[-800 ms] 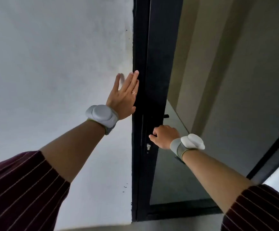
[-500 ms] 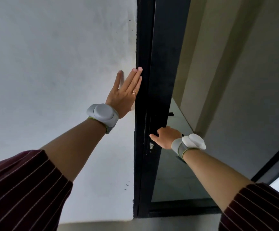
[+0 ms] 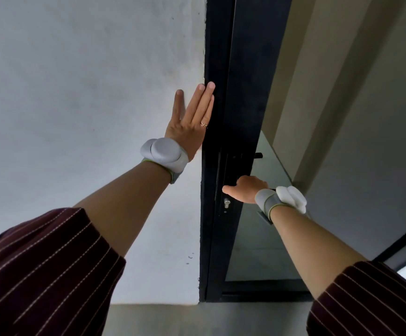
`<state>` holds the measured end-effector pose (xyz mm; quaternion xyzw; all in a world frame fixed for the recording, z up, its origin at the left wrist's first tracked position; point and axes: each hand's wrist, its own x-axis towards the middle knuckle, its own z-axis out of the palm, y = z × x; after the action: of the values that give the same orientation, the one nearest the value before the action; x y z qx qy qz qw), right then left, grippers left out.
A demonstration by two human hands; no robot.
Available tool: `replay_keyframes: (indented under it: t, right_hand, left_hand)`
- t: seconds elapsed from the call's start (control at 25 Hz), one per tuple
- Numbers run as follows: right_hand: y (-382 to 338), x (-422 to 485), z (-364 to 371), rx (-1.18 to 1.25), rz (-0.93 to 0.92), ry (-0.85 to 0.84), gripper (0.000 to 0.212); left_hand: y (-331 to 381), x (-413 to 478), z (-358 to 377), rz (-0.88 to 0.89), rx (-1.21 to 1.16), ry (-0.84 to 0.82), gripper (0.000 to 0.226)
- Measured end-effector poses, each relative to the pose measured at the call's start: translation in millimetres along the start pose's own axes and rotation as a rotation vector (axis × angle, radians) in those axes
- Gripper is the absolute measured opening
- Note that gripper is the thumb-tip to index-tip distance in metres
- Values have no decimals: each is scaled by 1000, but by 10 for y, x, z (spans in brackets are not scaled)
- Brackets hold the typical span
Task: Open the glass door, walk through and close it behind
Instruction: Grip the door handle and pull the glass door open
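On the left stands a white wall [image 3: 75, 93]. The left hand [image 3: 187, 124] lies flat and open, fingers straight, along the wall's edge against the black door frame [image 3: 210, 214]. Right of it, the glass door [image 3: 252, 238] sits close against the frame. The right hand [image 3: 248, 189] is closed around the door's black handle [image 3: 258, 155], above the keyhole [image 3: 226, 203].

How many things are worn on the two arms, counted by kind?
Wrist devices: 2, left wrist device and right wrist device
Rings: 1, ring on the left hand
Striped sleeves: 2, left sleeve and right sleeve
Total: 5
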<state>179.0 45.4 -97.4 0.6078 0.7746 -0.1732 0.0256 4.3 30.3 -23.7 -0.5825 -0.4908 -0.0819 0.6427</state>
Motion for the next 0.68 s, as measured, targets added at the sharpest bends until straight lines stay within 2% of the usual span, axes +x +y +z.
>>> replay_keyframes:
  t: [0.16,0.36,0.56,0.68]
  right_hand:
    - [66,49,-2,204,-17,-99,46]
    - [98,14,-23,380,-58,-188,47]
    - [164,42,59,569,-49,-217,47]
    - [191,78,76,639,-59,-243,47]
  left_hand:
    - [15,4,1,-1,0,-42,69]
    - [-1,23,-58,-33,-59,-169,88]
    - [-3,24,-24,-42,-259,-347,88]
    - [-10,23,-35,-43,-204,-350,88]
